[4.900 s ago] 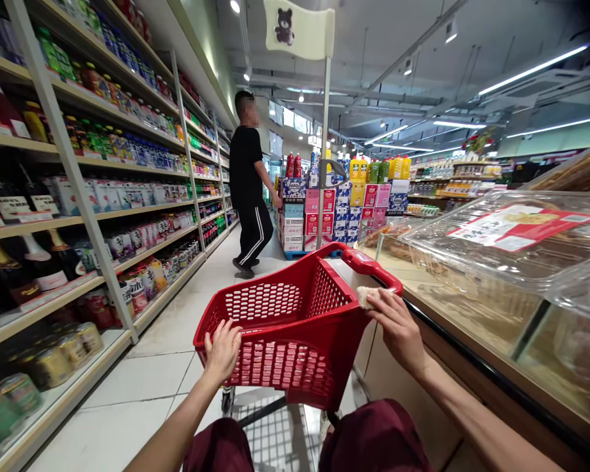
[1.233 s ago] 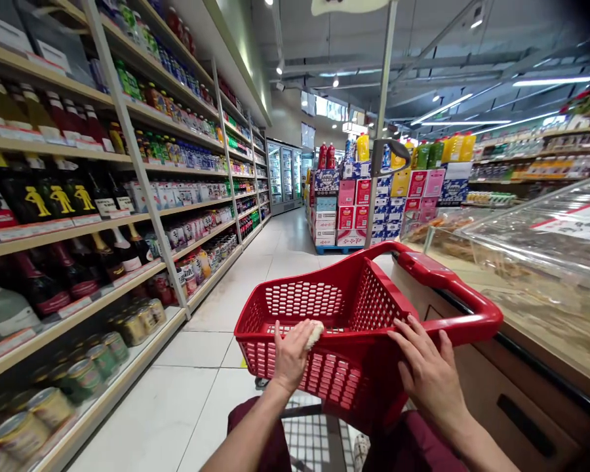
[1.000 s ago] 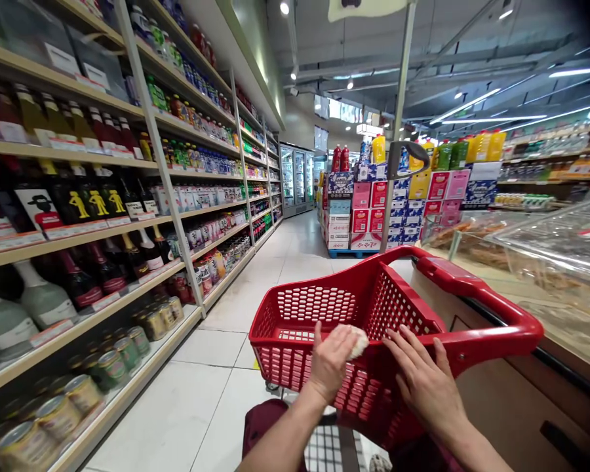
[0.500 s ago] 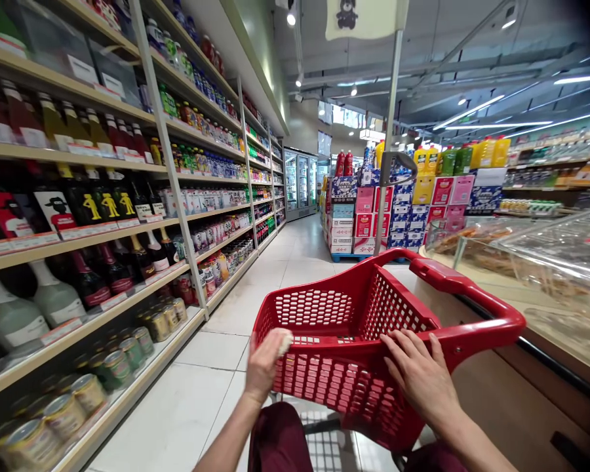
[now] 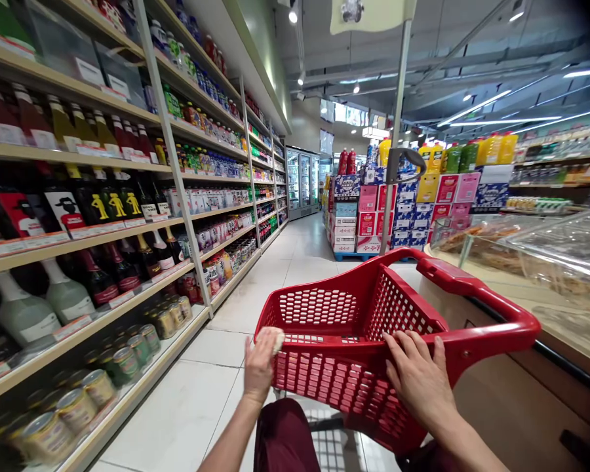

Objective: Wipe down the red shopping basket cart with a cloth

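A red plastic shopping cart basket [image 5: 354,314] stands tilted in front of me, with a thick red handle [image 5: 476,295] on its right. My left hand [image 5: 258,364] presses a small pale cloth [image 5: 276,338] against the basket's near left corner, fingers closed over it. My right hand [image 5: 415,380] lies flat on the basket's near right rim, fingers spread. Nothing shows inside the basket.
Shelves of wine bottles [image 5: 93,203] and cans [image 5: 93,387] line the left side of the tiled aisle [image 5: 275,275]. A glass-topped food counter [image 5: 545,262] runs along the right. Stacked drink cartons [image 5: 373,210] and a pole [image 5: 396,131] stand ahead.
My left hand slid the cloth from the middle of the near rim leftward to the basket's left corner. My right hand stayed on the right rim.
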Tool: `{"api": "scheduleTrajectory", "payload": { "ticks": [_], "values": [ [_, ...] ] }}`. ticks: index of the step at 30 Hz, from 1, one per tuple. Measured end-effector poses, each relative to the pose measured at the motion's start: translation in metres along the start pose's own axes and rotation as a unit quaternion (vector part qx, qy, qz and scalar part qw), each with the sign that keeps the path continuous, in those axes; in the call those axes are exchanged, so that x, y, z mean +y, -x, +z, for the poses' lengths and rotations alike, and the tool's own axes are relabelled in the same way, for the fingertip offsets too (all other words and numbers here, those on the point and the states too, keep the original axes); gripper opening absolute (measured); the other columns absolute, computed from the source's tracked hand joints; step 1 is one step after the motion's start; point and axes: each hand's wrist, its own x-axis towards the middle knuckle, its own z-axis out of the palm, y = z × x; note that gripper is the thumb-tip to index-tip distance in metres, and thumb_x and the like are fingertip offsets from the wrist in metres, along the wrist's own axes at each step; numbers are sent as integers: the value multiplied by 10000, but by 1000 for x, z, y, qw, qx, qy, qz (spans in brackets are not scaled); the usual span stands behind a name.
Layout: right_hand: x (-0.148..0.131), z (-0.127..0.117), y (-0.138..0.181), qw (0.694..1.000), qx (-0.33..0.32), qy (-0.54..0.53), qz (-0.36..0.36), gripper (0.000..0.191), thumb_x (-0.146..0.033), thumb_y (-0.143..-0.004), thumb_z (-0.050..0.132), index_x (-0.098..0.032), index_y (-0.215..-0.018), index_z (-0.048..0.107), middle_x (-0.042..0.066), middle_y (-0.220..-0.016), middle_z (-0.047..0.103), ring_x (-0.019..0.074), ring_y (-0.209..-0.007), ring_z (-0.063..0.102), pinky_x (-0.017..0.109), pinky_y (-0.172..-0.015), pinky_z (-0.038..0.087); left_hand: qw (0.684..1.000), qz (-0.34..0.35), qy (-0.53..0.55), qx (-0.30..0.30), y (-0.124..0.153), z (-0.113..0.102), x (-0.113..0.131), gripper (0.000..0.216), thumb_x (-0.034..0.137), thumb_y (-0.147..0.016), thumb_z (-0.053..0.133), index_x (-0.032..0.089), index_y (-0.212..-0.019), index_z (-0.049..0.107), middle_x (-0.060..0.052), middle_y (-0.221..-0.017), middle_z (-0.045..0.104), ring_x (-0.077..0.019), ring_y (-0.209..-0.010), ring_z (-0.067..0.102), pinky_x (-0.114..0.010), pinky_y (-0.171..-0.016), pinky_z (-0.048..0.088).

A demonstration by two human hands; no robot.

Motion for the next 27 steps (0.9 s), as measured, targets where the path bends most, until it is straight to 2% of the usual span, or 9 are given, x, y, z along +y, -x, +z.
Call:
{"api": "scheduleTrajectory", "payload": {
  "ticks": [4,5,9,10,14,15,20,25,27],
  "values": [
    [1,2,0,1000,-1,2,1,367,-227,-763,413,-211,-1098,561,80,-1066,588,270,-1062,443,557,-987,172,989,133,61,5,-7,6,23,437,92,-836,293,229,-1208,477,-33,-1239,520,-134,-1180,435,-400,-1065,197],
    [1,2,0,1000,-1,2,-1,371,-213,-761,410,-210,-1101,560,78,-1069,587,265,-1060,446,549,-991,173,989,137,63,5,-7,6,24,439,91,-836,295,239,-1208,476,-29,-1241,519,-131,-1178,438,-398,-1066,194],
    [0,0,-2,1000,-4,-5,1,374,-210,-759,416,-199,-1103,561,84,-1070,585,266,-1061,446,544,-995,167,999,24,20,9,-5,2,11,495,26,-807,262,219,-1207,481,-55,-1235,523,-152,-1176,442,-424,-1060,202],
    [0,0,-2,1000,-5,-6,3,371,-220,-759,420,-197,-1100,564,88,-1064,586,271,-1062,444,549,-994,163,1000,21,19,8,-6,2,13,497,21,-805,258,212,-1205,483,-56,-1231,527,-153,-1179,438,-423,-1057,214],
    [0,2,-3,1000,-5,-6,4,380,-221,-753,422,-195,-1107,559,90,-1061,585,275,-1062,441,557,-991,159,984,159,75,0,-14,6,38,437,77,-841,289,223,-1207,479,-40,-1233,529,-133,-1189,425,-391,-1054,243],
    [0,1,-3,1000,-5,-8,1,386,-217,-752,420,-200,-1113,555,85,-1068,584,271,-1063,441,554,-993,161,982,171,81,5,-16,7,42,431,83,-846,293,229,-1209,475,-40,-1237,526,-130,-1185,429,-391,-1055,242],
    [-7,-8,-9,999,-19,-17,21,368,-231,-757,423,-200,-1091,574,76,-1077,592,261,-1067,444,538,-1007,160,993,91,52,63,-19,10,48,457,25,-825,276,179,-1205,478,-84,-1214,543,-154,-1170,449,-416,-1030,287],
    [-10,-17,-13,997,-33,-38,55,365,-212,-750,427,-189,-1078,586,62,-1072,609,245,-1066,461,509,-1023,156,972,201,93,81,-28,15,78,413,69,-842,317,188,-1206,472,-80,-1233,530,-161,-1203,409,-396,-1010,336],
    [-9,-18,-13,997,-28,-57,52,367,-193,-749,421,-185,-1076,587,51,-1082,612,231,-1066,466,486,-1034,154,974,192,94,80,-27,13,73,436,55,-840,299,204,-1221,449,-60,-1234,531,-155,-1197,416,-404,-1013,335]
  ]
}}
